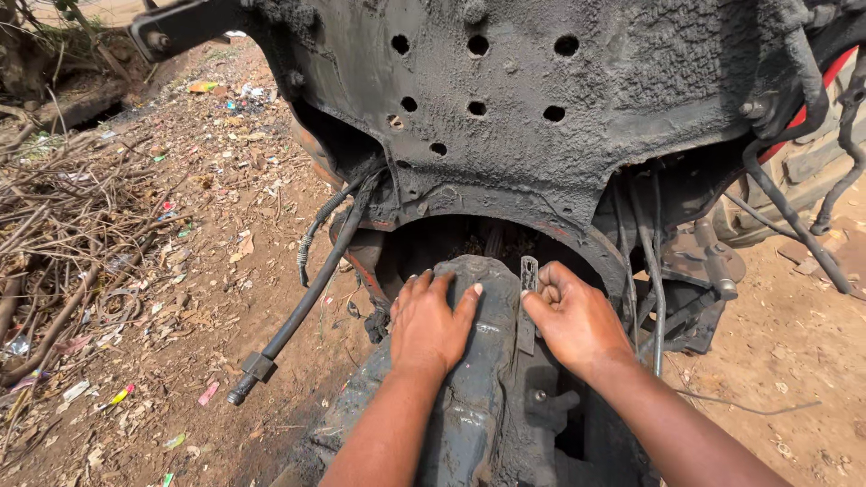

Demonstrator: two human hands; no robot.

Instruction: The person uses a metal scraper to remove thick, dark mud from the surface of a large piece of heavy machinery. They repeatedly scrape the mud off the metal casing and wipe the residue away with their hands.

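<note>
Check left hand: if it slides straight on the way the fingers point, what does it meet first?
Likely the dark round opening in the grimy housing; the left hand lies flat on the greasy casing, pointing into it. Depth unclear.

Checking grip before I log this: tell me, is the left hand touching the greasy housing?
Touching. The head view shows the left hand pressed flat, fingers spread, on the greasy housing, with no gap under the palm.

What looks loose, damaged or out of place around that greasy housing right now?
A black hose hangs free at the left, its fitted end unattached above the littered dirt. More hoses dangle at the right. The big housing is caked in grime. The right hand holds a flat metal tool; the left hand presses the casting.
</note>
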